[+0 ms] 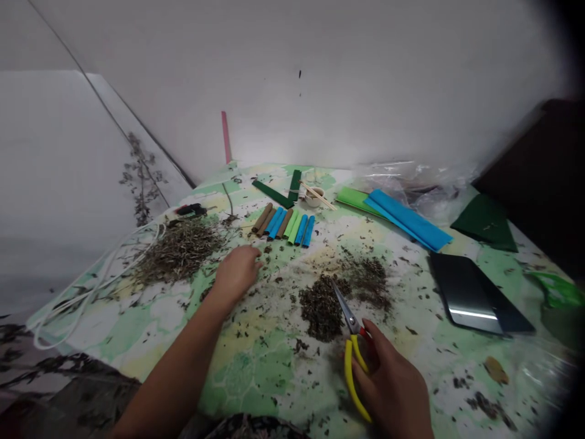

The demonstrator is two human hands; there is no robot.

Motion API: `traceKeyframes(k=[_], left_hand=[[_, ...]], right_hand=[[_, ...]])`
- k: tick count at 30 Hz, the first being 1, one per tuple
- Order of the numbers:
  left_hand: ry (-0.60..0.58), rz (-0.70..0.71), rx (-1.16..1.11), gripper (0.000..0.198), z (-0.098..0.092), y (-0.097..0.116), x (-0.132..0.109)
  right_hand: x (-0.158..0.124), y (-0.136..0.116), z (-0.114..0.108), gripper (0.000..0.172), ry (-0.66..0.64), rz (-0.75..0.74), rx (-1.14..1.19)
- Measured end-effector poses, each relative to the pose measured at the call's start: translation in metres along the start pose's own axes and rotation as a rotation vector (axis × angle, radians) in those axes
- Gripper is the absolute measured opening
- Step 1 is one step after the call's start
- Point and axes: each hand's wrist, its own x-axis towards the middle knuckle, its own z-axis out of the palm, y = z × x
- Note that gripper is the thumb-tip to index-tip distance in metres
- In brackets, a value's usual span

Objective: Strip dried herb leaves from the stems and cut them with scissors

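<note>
My right hand grips a pair of scissors by yellow handles with some red on them. The blades point away, with their tips at the dark pile of chopped dried plant bits. A looser, finer heap lies just behind it. Over the table, my left hand is low and empty as far as I can see, thumb and a finger slightly apart; its other fingers are hidden. Just beyond it lies a row of small rolled tubes in brown, blue and light green. A heap of dried stems is left of that hand.
A small cup with sticks across it stands at the back beside dark green strips. Folded blue sheet, green sheet and a black tablet-like slab lie right. White cable loops along the left edge.
</note>
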Motion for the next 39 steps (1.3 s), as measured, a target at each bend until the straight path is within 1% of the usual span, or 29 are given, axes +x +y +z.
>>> traceKeyframes(k=[3, 6, 9, 12, 15, 17, 19, 22, 24, 26, 29, 31, 32, 33, 34, 36, 38, 39], left_hand=[[-0.055, -0.099, 0.068, 0.009, 0.003, -0.019, -0.001], [-0.111, -0.128, 0.089, 0.006, 0.007, -0.027, -0.001], [-0.136, -0.099, 0.073, 0.005, 0.007, -0.025, 0.002], [-0.138, -0.020, 0.021, 0.016, 0.002, -0.017, 0.005], [-0.106, 0.071, -0.161, 0.026, 0.001, -0.008, 0.006], [-0.064, 0.101, -0.328, 0.027, 0.004, -0.004, 0.006], [-0.037, 0.067, -0.526, 0.026, 0.009, -0.003, 0.007], [-0.065, -0.060, -0.887, 0.027, 0.017, -0.003, 0.010], [-0.091, -0.129, -1.076, 0.031, 0.021, -0.001, 0.011], [-0.123, -0.166, -1.213, 0.036, 0.025, 0.006, 0.009], [-0.272, -0.196, -1.371, 0.039, 0.029, 0.022, 0.002], [-0.372, -0.200, -1.410, 0.039, 0.028, 0.030, -0.002], [-0.396, -0.200, -1.412, 0.039, 0.026, 0.031, -0.003], [-0.392, -0.204, -1.410, 0.039, 0.023, 0.030, -0.003], [-0.355, -0.212, -1.410, 0.040, 0.020, 0.027, -0.002], [-0.230, -0.243, -1.421, 0.042, 0.015, 0.017, 0.000], [-0.104, -0.284, -1.455, 0.042, 0.014, 0.009, 0.001], [-0.099, -0.304, -1.473, 0.042, 0.016, 0.007, 0.001]], right_hand=[[0.001, -0.003, -0.001, 0.046, 0.029, 0.031, 0.015], [0.001, -0.004, -0.002, 0.046, 0.049, 0.053, 0.033], [0.002, -0.002, -0.001, 0.046, 0.036, 0.024, 0.025], [0.001, 0.001, 0.000, 0.048, 0.028, -0.026, 0.005], [0.001, 0.001, 0.000, 0.048, 0.034, -0.045, 0.007], [0.000, 0.000, 0.000, 0.048, 0.031, -0.039, 0.025], [0.000, -0.001, -0.001, 0.049, 0.022, -0.032, 0.041], [0.000, -0.002, -0.001, 0.049, 0.013, -0.026, 0.046], [0.000, -0.002, -0.002, 0.049, 0.014, -0.023, 0.050], [0.000, -0.004, -0.003, 0.050, 0.013, -0.025, 0.066], [-0.001, -0.006, -0.004, 0.051, 0.023, -0.032, 0.112], [-0.001, -0.007, -0.005, 0.054, 0.041, -0.044, 0.143], [-0.001, -0.007, -0.005, 0.055, 0.050, -0.054, 0.157], [-0.001, -0.006, -0.004, 0.056, 0.057, -0.062, 0.168], [-0.001, -0.005, -0.004, 0.057, 0.062, -0.068, 0.176], [0.000, -0.003, -0.002, 0.058, 0.064, -0.072, 0.186], [0.001, -0.002, -0.001, 0.060, 0.052, -0.073, 0.190], [0.001, -0.002, -0.001, 0.061, 0.043, -0.078, 0.192]])
